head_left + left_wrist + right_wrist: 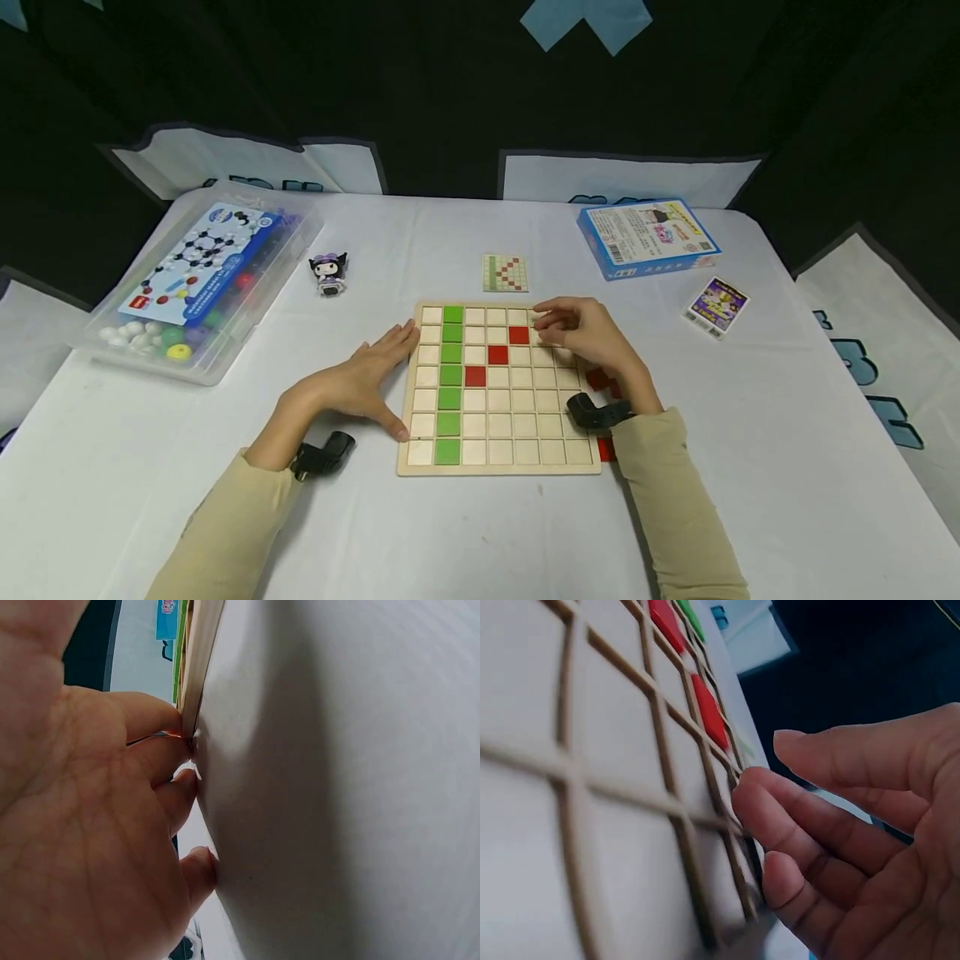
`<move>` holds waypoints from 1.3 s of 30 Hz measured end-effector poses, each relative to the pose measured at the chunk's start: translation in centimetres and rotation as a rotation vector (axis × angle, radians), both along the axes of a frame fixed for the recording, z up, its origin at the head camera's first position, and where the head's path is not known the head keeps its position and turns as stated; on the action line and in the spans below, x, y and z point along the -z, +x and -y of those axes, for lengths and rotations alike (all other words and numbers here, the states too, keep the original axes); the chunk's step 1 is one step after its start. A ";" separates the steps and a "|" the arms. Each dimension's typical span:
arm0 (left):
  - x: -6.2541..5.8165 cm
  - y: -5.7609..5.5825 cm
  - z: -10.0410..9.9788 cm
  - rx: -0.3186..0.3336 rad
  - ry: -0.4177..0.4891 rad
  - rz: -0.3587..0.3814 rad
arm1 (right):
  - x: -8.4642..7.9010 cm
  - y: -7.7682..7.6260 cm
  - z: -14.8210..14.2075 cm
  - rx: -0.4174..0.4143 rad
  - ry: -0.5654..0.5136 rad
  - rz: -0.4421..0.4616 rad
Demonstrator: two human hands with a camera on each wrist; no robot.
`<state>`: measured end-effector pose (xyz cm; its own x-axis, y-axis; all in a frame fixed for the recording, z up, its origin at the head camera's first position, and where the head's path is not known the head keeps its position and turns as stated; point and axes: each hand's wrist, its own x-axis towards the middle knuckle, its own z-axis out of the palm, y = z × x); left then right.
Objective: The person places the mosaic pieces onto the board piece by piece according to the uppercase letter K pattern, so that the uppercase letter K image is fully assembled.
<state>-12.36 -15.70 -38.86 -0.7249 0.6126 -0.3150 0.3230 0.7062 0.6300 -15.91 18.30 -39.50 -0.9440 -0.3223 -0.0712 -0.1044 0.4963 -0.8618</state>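
Observation:
A wooden grid board (512,472) lies on the table, with a column of green tiles (450,376) and three red tiles (498,355) in a diagonal. My left hand (362,375) is spread along the board's left edge, touching its frame; the left wrist view shows the fingertips (187,780) at that edge. Over the board's upper right corner is my right hand (581,329), fingers loosely bent. In the right wrist view the thumb (840,754) stands apart from the fingers, and no tile shows between them. Some squares beneath this hand are hidden.
Loose red tiles (606,450) lie right of the board, partly under the right forearm. Behind the board is a small pattern card (506,273). A clear plastic case (217,367) and a figurine (329,274) stand left; a blue box (648,237) and small packet (717,307) right.

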 end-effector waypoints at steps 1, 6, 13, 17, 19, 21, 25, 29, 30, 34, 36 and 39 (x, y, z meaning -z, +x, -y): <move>0.0 0.0 0.0 0.001 0.002 0.000 | 0.0 0.0 -0.4 0.012 0.004 -0.002; 0.0 0.1 0.0 0.000 0.002 -0.002 | 0.1 -0.1 -3.5 0.068 0.066 0.029; -0.1 0.2 0.1 -0.007 -0.002 0.006 | -0.5 0.5 -7.1 0.082 0.178 0.197; -0.1 0.3 0.1 -0.008 -0.005 0.002 | -1.1 0.7 -7.7 0.043 0.213 0.282; -0.1 0.3 0.1 -0.007 -0.006 0.001 | -1.5 0.8 -7.6 0.017 0.246 0.292; -0.1 0.3 0.2 -0.008 -0.008 0.002 | -1.8 0.8 -7.4 -0.003 0.279 0.288; -0.1 0.3 0.2 -0.009 -0.006 0.006 | -2.2 0.8 -7.1 -0.010 0.326 0.264; -0.1 0.2 0.2 -0.009 -0.005 0.008 | -2.1 0.7 -7.0 0.052 0.368 0.229; -0.1 0.2 0.2 -0.008 -0.005 0.007 | -2.0 0.7 -7.0 0.081 0.381 0.214; 0.0 0.1 0.2 -0.005 -0.003 0.004 | -1.6 0.6 -7.1 0.222 0.438 0.129; 0.0 0.1 0.1 -0.003 -0.002 0.002 | -1.3 0.6 -7.1 0.286 0.462 0.092; 0.0 0.1 0.0 0.001 0.000 -0.002 | -1.0 0.6 -7.1 0.340 0.469 0.056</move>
<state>-12.31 -15.75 -38.85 -0.7252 0.6129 -0.3137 0.3247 0.7062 0.6292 -15.31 25.35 -38.45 -0.9796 0.0762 -0.1858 0.1669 0.8239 -0.5417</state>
